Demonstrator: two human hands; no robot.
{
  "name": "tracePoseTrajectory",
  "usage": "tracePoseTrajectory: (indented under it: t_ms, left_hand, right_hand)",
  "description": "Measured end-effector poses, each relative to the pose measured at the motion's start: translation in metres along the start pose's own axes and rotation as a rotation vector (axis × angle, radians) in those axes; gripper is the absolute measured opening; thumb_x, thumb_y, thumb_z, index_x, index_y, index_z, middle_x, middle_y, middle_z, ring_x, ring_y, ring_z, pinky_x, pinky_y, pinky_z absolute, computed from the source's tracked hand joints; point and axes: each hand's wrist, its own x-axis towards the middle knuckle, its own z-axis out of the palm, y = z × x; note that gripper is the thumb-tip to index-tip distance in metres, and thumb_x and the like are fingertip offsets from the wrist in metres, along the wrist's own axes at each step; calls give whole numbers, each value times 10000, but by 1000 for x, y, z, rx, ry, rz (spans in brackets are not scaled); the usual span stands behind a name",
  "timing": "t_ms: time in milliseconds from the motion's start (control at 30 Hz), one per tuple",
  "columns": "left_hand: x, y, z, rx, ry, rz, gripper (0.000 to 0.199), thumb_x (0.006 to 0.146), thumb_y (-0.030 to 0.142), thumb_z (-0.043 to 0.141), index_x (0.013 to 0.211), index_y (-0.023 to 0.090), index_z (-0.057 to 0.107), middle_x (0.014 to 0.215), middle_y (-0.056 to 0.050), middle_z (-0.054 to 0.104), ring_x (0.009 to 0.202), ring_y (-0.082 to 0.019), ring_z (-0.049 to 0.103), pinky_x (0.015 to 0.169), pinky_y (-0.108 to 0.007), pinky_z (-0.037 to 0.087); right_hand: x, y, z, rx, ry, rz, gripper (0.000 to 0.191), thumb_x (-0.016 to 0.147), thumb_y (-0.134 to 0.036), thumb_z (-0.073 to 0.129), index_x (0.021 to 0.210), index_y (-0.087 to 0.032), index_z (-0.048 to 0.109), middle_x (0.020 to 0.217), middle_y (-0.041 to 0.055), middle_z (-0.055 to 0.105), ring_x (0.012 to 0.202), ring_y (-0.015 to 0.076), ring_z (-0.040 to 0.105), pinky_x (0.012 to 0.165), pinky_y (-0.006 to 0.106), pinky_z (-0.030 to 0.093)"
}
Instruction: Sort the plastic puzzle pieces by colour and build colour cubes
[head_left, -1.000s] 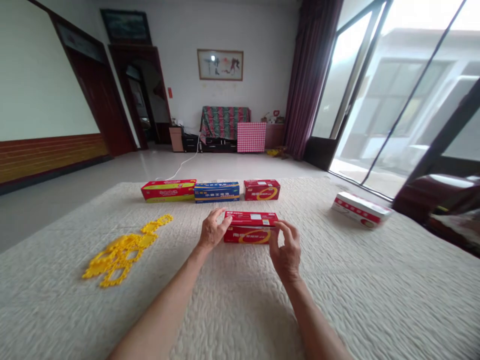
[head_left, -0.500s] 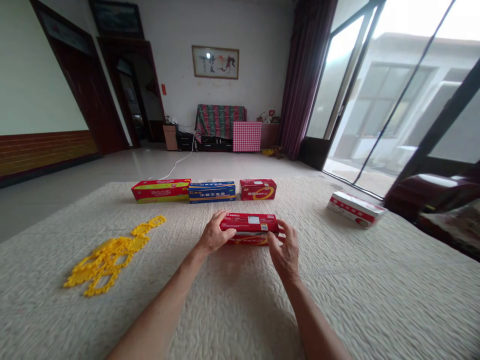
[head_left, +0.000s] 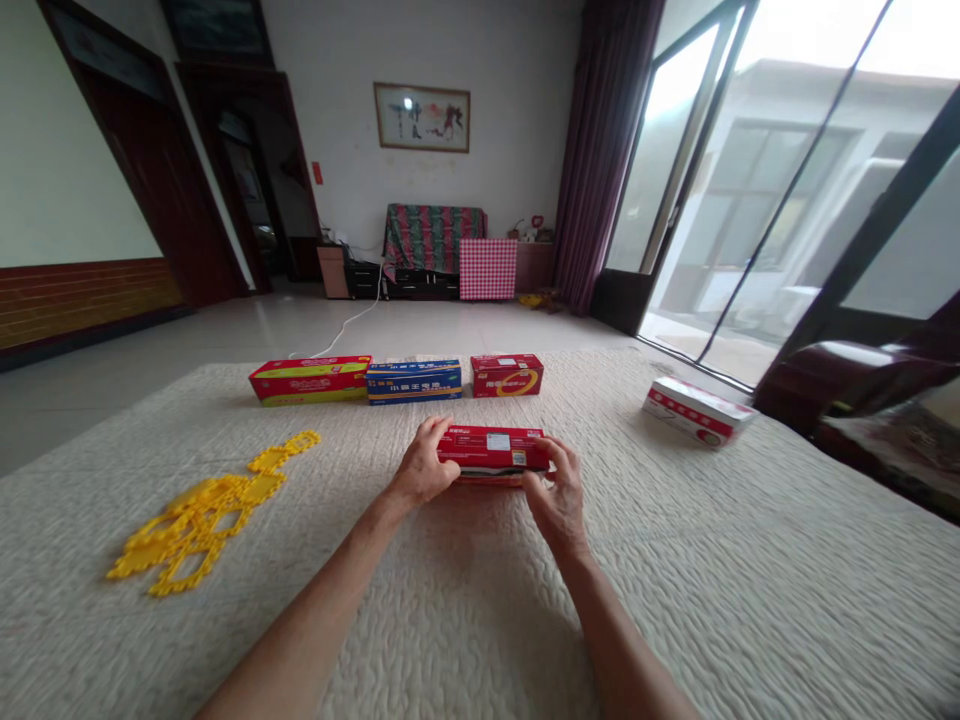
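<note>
Between my hands is a red cardboard box (head_left: 484, 445) with a white label on its top, resting on the quilted cover (head_left: 465, 620). My left hand (head_left: 426, 465) grips its left end, thumb at the front edge and fingers over the far side. At the right end, my right hand (head_left: 556, 492) holds it with the thumb at the front and curled fingers on the end. Along the front edge, a dark gap shows between the top panel and the front face. What lies inside cannot be made out.
Behind stand a red-and-yellow box (head_left: 311, 381), a blue box (head_left: 414, 382) and another red box (head_left: 507, 376) in a row. A white-and-red box (head_left: 697, 411) lies to the right. Yellow toothed plastic pieces (head_left: 217, 515) lie at left.
The gap along the box's front edge looks wider, and less of its front face shows. Both hands keep their hold. The whole view has shifted slightly.
</note>
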Motion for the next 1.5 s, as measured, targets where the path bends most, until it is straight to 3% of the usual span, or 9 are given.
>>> tracePoseTrajectory:
  t_ms: [467,733,933,1167,1367,1500]
  left_hand:
    - [-4,12,-3,71,4,52,677,617,160,567,1290,108,518,1352,-131,503,1263,-253,477,1110,-368,360]
    - [-4,14,-17,86,-34,60,662,620,197,590,1278,142,546,1323,-99,555,1213,-246,525,1069,-351,403]
    - [-2,12,-32,81,-126,5,655,623,238,599,1267,125,568,1291,-106,585,1162,-253,565,1032,-336,433]
    - [0,7,-32,78,-135,-4,612,627,256,621,1231,156,600,1236,-90,619,1115,-250,593,1008,-333,450]
    - [-5,5,-32,62,-153,21,619,632,234,612,1243,139,582,1303,-114,566,1204,-256,531,1065,-360,395]
    - [-6,3,-31,21,-150,-16,609,637,242,610,1239,156,582,1328,-106,548,1227,-255,515,1076,-375,384]
  right_hand:
    - [4,1,-3,5,14,-15,357,697,-205,549,1051,-218,588,1184,86,510,1114,236,490,907,417,462]
    - [6,-4,-6,16,-33,81,366,676,-215,540,1037,-215,603,1170,89,507,1043,231,524,768,356,503]
    - [7,-5,-7,39,-106,109,372,667,-222,530,1030,-227,610,1180,80,517,1051,236,520,745,342,498]
    - [8,0,-6,65,-159,213,449,679,-239,518,1124,-225,583,1169,79,541,1033,235,535,743,331,493]
    - [12,0,-9,102,-210,273,555,655,-212,522,1209,-237,539,1198,87,512,1035,230,546,747,335,515]
    - [32,5,-17,43,-376,303,588,638,-209,530,1225,-226,523,1182,91,521,944,215,594,710,344,532]
